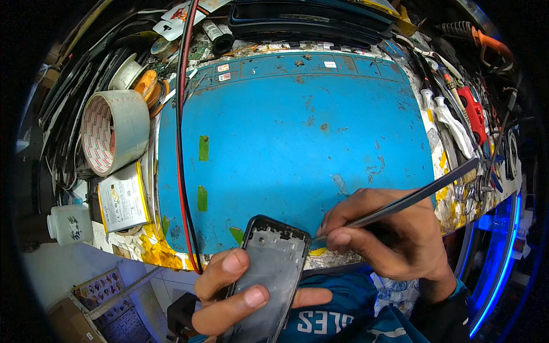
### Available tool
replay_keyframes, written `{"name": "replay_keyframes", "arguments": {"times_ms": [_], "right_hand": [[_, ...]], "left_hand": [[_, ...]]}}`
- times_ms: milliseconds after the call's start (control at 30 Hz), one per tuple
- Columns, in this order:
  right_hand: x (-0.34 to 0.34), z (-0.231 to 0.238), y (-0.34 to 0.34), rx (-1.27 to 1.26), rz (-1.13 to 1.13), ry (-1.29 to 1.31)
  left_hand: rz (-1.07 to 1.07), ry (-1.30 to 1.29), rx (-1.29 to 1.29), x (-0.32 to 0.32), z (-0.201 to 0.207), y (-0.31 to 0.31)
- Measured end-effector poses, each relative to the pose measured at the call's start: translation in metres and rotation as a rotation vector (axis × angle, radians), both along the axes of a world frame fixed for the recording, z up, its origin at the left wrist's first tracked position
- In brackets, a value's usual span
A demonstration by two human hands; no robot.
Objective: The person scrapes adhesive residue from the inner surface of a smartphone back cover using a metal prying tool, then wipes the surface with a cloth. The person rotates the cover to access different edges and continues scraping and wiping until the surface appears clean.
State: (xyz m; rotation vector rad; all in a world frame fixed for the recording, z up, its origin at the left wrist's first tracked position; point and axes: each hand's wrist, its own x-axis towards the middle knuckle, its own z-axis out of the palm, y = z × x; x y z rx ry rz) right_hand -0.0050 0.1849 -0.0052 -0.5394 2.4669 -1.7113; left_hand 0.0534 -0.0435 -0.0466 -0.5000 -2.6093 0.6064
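Note:
My left hand (226, 311) is closed around a dark phone frame (271, 268), its greyish inner face turned up, at the front edge of the bench. Two fingertips rest on the frame's left side, and another finger shows past its right edge. My right hand (397, 243) pinches a pair of grey metal tweezers (420, 191) between thumb and fingers. Their tips reach the upper right corner of the frame; whether they touch it or grip something small is too fine to tell. Behind the frame lies a worn blue work mat (269, 143).
On the left are a wide tape roll (128, 131), a white flat battery (124, 197) and a small translucent bottle (71, 224). A red and black cable pair (182, 120) crosses the mat's left side. Several hand tools, including a red one (472, 114), crowd the right edge.

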Motion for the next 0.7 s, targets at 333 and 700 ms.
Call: {"name": "replay_keyframes", "arguments": {"times_ms": [333, 700], "right_hand": [[-0.002, 0.001, 0.002, 0.107, 0.065, 0.067], [0.0, 0.0, -0.002, 0.075, -0.001, 0.063]], "left_hand": [[-0.253, 0.094, 0.284, 0.002, -0.022, -0.018], [-0.143, 0.032, 0.312, 0.007, -0.014, -0.012]]}}
